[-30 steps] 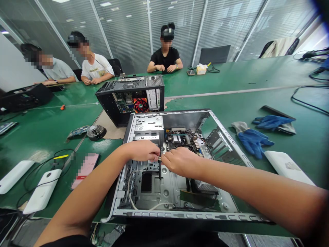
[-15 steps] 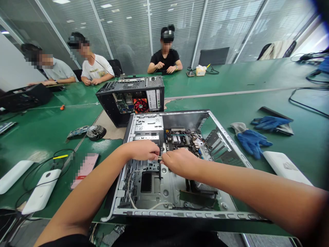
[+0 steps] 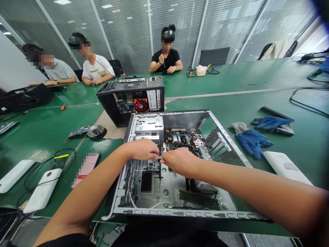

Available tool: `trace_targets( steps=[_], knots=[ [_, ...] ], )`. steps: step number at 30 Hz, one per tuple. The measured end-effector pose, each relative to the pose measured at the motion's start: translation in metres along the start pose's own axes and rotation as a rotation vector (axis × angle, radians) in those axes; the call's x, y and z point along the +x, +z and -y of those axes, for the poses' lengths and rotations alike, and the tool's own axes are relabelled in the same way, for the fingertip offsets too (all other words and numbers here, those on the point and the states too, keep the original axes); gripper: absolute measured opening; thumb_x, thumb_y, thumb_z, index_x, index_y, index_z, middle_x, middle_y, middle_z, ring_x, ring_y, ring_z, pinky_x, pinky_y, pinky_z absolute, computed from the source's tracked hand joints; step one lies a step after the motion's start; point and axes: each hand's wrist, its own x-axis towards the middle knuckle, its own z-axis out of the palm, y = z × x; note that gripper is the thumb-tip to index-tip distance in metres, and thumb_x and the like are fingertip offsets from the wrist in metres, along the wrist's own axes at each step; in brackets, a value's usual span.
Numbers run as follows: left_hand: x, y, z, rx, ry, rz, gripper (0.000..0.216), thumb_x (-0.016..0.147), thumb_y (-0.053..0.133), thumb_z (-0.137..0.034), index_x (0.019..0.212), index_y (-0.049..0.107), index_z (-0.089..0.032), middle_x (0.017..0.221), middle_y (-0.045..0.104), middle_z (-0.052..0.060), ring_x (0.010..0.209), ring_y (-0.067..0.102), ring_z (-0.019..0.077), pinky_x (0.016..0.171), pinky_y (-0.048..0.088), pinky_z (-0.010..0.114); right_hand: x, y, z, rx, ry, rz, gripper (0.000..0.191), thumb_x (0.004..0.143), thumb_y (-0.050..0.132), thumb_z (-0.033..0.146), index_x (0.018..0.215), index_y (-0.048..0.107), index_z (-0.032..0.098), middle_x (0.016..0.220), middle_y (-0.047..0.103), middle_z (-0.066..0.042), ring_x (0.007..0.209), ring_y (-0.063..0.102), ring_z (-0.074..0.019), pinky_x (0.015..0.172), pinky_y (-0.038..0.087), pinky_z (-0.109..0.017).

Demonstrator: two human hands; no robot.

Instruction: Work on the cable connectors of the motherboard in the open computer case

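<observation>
My left hand (image 3: 146, 149) and my right hand (image 3: 180, 159) meet above the open computer case (image 3: 167, 214), which lies on its side. Both are closed, fingertips almost touching, on a short piece of thin, pale cable (image 3: 160, 157); its ends are hidden in my fingers. Beyond my right hand is the motherboard (image 3: 180, 139). A heat sink (image 3: 204, 187) sits below my right wrist. Another pale cable (image 3: 130, 192) curves along the near left inside of the case. Metal drive bays (image 3: 149, 123) stand beyond my left hand.
A second computer case (image 3: 108, 106) with a red fan (image 3: 141, 105) stands behind. Blue gloves (image 3: 253, 140) and a white device (image 3: 285, 168) lie right. A pink phone (image 3: 86, 169), white devices (image 3: 43, 192) and a round metal part (image 3: 97, 132) lie left. Several people sit across the table.
My hands stay nearly in place, still pinching the thin, pale cable. Across the table, the person in black has raised one hand, holding a thin tool.
</observation>
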Motion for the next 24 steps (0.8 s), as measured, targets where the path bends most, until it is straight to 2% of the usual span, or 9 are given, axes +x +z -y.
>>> trace_targets(
  steps=[4, 12, 20, 24],
  knots=[
    [0.000, -0.001, -0.001, -0.050, -0.002, 0.015, 0.022, 0.085, 0.049, -0.026, 0.083, 0.070, -0.020, 0.076, 0.068, 0.000, 0.068, 0.055, 0.0138, 0.064, 0.038, 0.025, -0.001, 0.003, 0.000, 0.008, 0.006, -0.014, 0.029, 0.096, 0.040, 0.034, 0.088, 0.061, 0.015, 0.076, 0.068, -0.007, 0.058, 0.059, -0.0134, 0.050, 0.020, -0.027],
    [0.000, -0.002, -0.001, -0.077, -0.014, 0.003, 0.020, 0.085, 0.050, -0.026, 0.084, 0.068, -0.019, 0.077, 0.067, 0.000, 0.070, 0.056, 0.0129, 0.063, 0.037, 0.023, -0.003, 0.000, 0.000, -0.138, -0.094, -0.005, 0.032, 0.098, 0.038, 0.031, 0.085, 0.061, 0.013, 0.075, 0.068, -0.009, 0.058, 0.059, -0.0157, 0.048, 0.016, -0.028],
    [0.000, 0.001, 0.001, -0.013, 0.006, -0.050, 0.020, 0.085, 0.051, -0.028, 0.085, 0.071, -0.021, 0.078, 0.069, 0.000, 0.070, 0.057, 0.0135, 0.063, 0.037, 0.024, -0.002, -0.004, 0.004, -0.058, -0.019, 0.040, 0.028, 0.097, 0.041, 0.031, 0.090, 0.061, 0.014, 0.079, 0.070, -0.009, 0.060, 0.063, -0.0162, 0.049, 0.023, -0.027],
    [0.000, 0.002, 0.001, 0.029, -0.001, -0.056, 0.021, 0.085, 0.051, -0.029, 0.083, 0.072, -0.023, 0.077, 0.069, 0.000, 0.069, 0.057, 0.0141, 0.062, 0.036, 0.026, 0.000, -0.007, 0.007, 0.016, 0.042, 0.083, 0.033, 0.098, 0.035, 0.034, 0.086, 0.060, 0.015, 0.076, 0.070, -0.010, 0.062, 0.065, -0.0178, 0.051, 0.028, -0.028]
  ],
)
